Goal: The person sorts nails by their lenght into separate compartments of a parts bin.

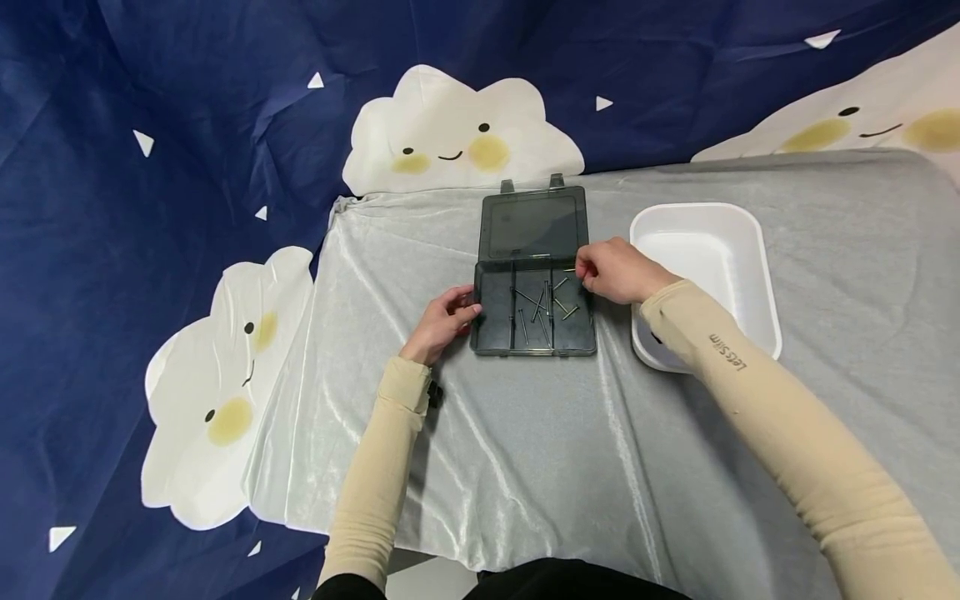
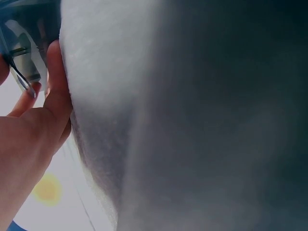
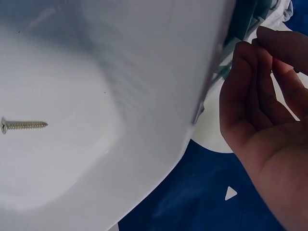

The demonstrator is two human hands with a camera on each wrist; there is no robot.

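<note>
A translucent dark compartment box (image 1: pixel 495 333) lies on the cloth, its lid (image 1: pixel 532 225) folded back. My left hand (image 1: pixel 442 323) grips the box's left edge, thumb uppermost; the left wrist view shows its fingers (image 2: pixel 57 72) at the box wall. Several long silver screws (image 1: pixel 523 327) lie in the middle compartment. The right compartment holds several shorter brass-coloured screws (image 1: pixel 571 312). Over that compartment's right rim is my right hand (image 1: pixel 621 271), fingertips brought together against the thumb (image 3: pixel 279 43). Anything between those fingertips is hidden. One pointed screw (image 3: pixel 24 125) lies in the white tray (image 3: pixel 159 125).
The white tray (image 1: pixel 765 308) stands right of the box, partly under my right forearm. Grey cloth (image 1: pixel 525 450) with folds covers the table. Behind and to the left hangs a dark blue sheet (image 1: pixel 247 50) with cloud figures.
</note>
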